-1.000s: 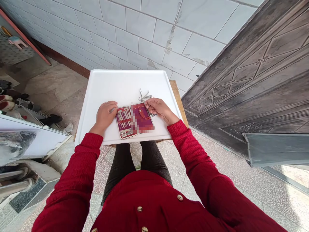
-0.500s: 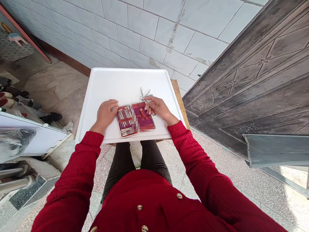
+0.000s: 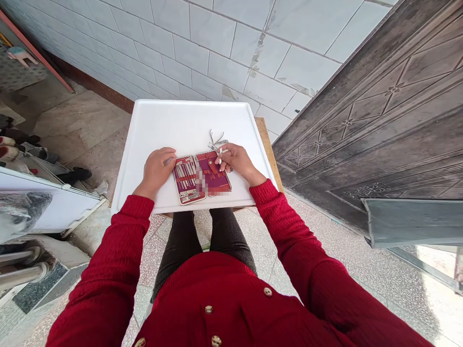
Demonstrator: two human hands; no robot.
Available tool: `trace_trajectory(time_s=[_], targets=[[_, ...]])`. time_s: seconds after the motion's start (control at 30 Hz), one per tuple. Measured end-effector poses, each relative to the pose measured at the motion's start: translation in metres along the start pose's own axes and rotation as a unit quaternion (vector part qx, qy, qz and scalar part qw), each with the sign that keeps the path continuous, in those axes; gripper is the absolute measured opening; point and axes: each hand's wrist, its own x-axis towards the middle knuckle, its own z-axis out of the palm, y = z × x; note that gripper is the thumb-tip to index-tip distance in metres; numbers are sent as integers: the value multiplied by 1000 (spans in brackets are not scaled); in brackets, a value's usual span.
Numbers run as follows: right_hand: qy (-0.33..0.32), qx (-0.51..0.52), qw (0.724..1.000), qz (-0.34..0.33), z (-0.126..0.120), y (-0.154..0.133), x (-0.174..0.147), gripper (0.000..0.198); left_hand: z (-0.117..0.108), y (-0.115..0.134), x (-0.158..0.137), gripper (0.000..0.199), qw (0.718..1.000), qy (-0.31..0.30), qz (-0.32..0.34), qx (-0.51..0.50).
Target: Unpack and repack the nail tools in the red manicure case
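An open manicure case [image 3: 219, 181] lies on a white tabletop [image 3: 159, 120]. Its left half carries a row of silver tools under a red strap; the right half has a purple lining, red loops and a small red flap. My left hand [image 3: 156, 168] grips the case's upper left edge with curled fingers. Over the right half, my right hand [image 3: 237, 161] pinches a small silver metal tool [image 3: 220, 155], mostly covered by the fingers. Just beyond that hand, silver nippers [image 3: 216, 139] with spread handles lie on the tabletop, partly hidden. Part of the case is blurred out.
A tiled wall [image 3: 224, 43] rises behind the table. To the right is a dark patterned metal door [image 3: 347, 125]. Shoes [image 3: 9, 149] and a white rack [image 3: 54, 197] stand at the left. A wooden edge [image 3: 265, 140] juts out beneath the tabletop's right side.
The view has shifted very slightly. The small silver tool in my right hand has turned a little between the fingers. My left hand stays at the case's edge.
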Motion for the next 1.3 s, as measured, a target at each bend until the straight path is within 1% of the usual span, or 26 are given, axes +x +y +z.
trace_trajectory(time_s=[0.13,0.3,0.37,0.4,0.47,0.53,0.87,1.1,1.3], targets=[[27,-7,1000,-1,1,3,1,40,0,0,0,20,1000,1,-1,-4],[82,-62,994,-30,-2,8,3,27,0,0,0,20,1000,-3,0,3],[95,-60,993,-33,-2,8,3,25,0,-1,1,20,1000,-2,0,4],[97,-50,994,-30,-2,7,3,29,0,-1,1,20,1000,-2,1,5],[95,-28,995,-24,-1,5,2,43,1,-2,1,20,1000,0,2,7],[92,-18,995,-23,1,4,2,49,1,-2,1,20,1000,1,2,8],[75,-30,996,-35,3,5,2,33,1,-2,1,19,1000,-2,2,17],[68,-45,996,-36,4,9,3,35,1,-3,1,20,1000,-8,2,21],[78,-76,993,-44,4,13,6,28,1,-3,1,19,1000,-1,-2,12]])
